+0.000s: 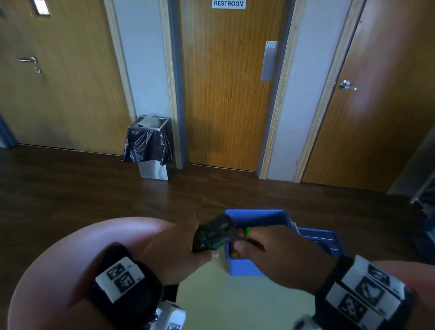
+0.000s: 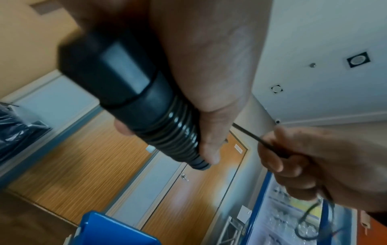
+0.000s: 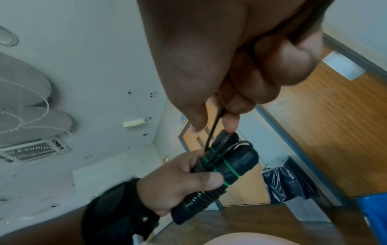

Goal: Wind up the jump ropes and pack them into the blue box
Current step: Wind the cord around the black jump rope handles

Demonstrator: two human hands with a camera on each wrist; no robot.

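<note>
My left hand (image 1: 177,248) grips the two black jump rope handles (image 1: 213,234) bundled together, with green bands and black cord wound round them (image 3: 222,164). The ribbed black handle (image 2: 146,102) fills the left wrist view. My right hand (image 1: 279,257) pinches the thin black cord (image 3: 213,127) just above the bundle; the cord (image 2: 261,140) runs through its fingers and loops below. The blue box (image 1: 244,268) stands on the table right behind both hands, with colourful items partly visible inside.
The blue box's lid (image 1: 320,238) lies beside it on the right. The table top (image 1: 237,311) is pale yellow with a pink rounded part (image 1: 72,252) at left. A lined bin (image 1: 149,145) stands by the restroom door (image 1: 226,86) across dark floor.
</note>
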